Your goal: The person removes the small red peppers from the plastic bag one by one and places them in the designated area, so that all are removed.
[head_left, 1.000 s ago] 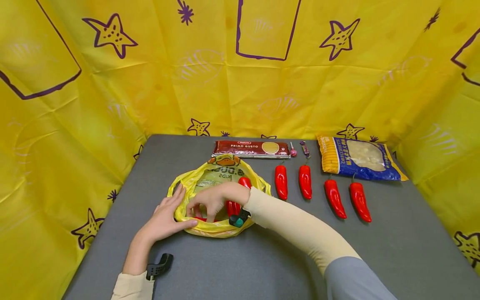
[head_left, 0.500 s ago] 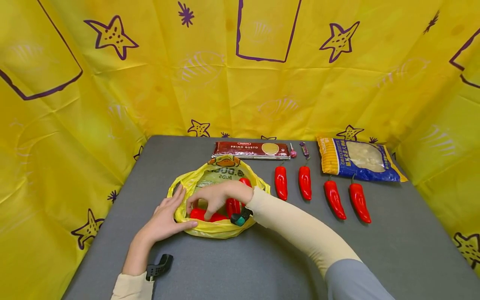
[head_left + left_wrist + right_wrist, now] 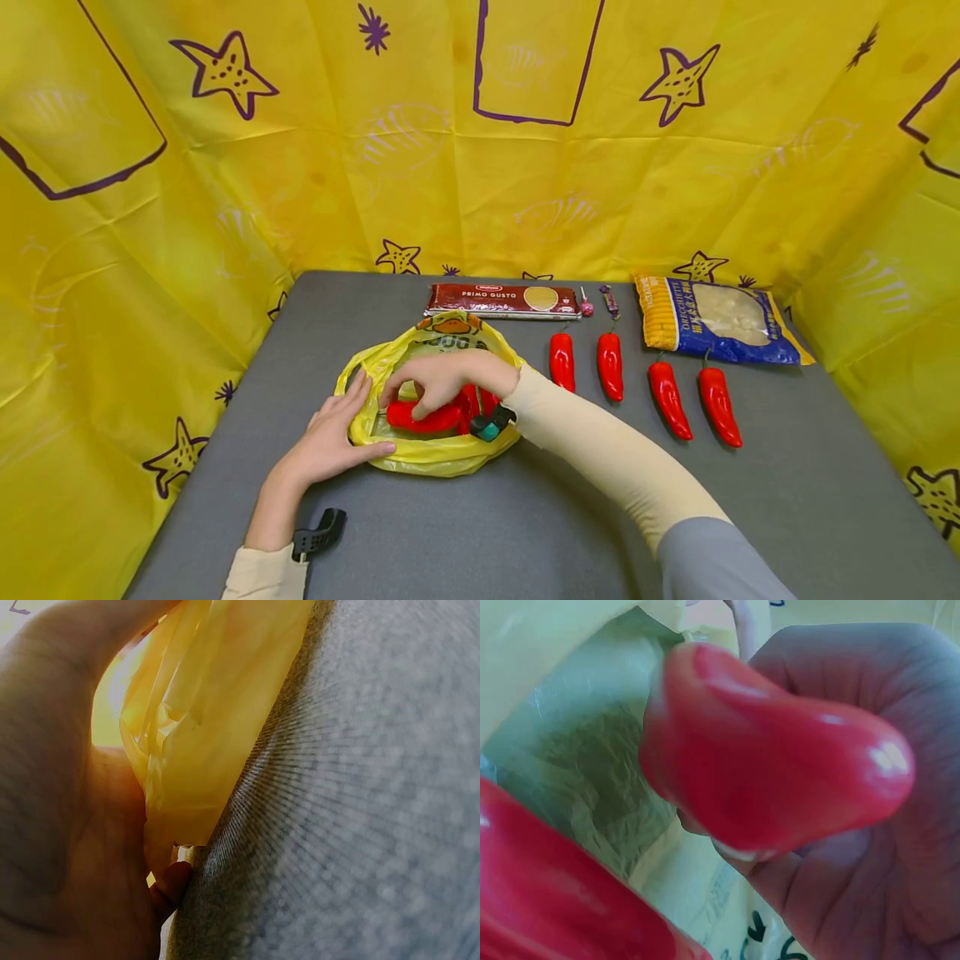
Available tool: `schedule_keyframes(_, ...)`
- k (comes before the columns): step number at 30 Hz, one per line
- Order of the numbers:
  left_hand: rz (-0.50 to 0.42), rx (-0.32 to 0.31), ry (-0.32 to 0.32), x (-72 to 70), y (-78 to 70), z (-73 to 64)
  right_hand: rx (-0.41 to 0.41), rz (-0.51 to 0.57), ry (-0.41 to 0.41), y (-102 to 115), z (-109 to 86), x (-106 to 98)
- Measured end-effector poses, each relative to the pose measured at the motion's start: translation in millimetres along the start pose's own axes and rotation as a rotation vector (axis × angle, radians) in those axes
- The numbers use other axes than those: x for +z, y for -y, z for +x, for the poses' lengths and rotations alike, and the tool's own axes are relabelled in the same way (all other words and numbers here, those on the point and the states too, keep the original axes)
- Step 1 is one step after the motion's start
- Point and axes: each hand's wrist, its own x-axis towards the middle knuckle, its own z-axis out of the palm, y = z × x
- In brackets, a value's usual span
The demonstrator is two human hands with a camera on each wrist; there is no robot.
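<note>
A yellow plastic bag point(image 3: 442, 462) stands with its mouth open, red chili peppers inside it. My left hand point(image 3: 333, 437) rests against the bag's left side, fingers spread and fairly straight, the thumb at the front rim. In the left wrist view the yellow film point(image 3: 217, 727) lies against this hand. Reaching into the bag mouth, my right hand point(image 3: 431, 379) pinches a red chili pepper point(image 3: 423, 418) between thumb and fingers. The right wrist view shows that pepper close up, with another red pepper point(image 3: 562, 892) lower left in the bag.
Right of the bag lie several red chili peppers, such as the rightmost one point(image 3: 720, 407). Behind are a dark red Primo Gusto packet point(image 3: 502, 300), a lollipop point(image 3: 587, 308), a wrapped candy point(image 3: 609, 298) and an orecchiette pasta bag point(image 3: 723, 321). Yellow cloth point(image 3: 465, 192) surrounds the grey table point(image 3: 450, 542).
My right hand has drawn the red pepper up from the bag's front inner side and a little to the right. The left hand has stayed in place.
</note>
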Motion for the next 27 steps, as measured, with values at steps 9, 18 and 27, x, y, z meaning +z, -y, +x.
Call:
schedule_keyframes(9, 0.004, 0.000, -0.002, 0.4, 0.5, -0.3, -0.018, -0.044, -0.029, -7, -10.7, -6)
schedule_keyframes(18, 0.008, 0.016, -0.009, 1.9, 2.3, 0.4, -0.028, 0.004, -0.122, -9, -31.8, -11)
schedule_keyframes(27, 0.021, 0.005, 0.001, 2.1, 1.3, 1.1, -0.069, 0.035, -0.413, -18, -59.9, -8)
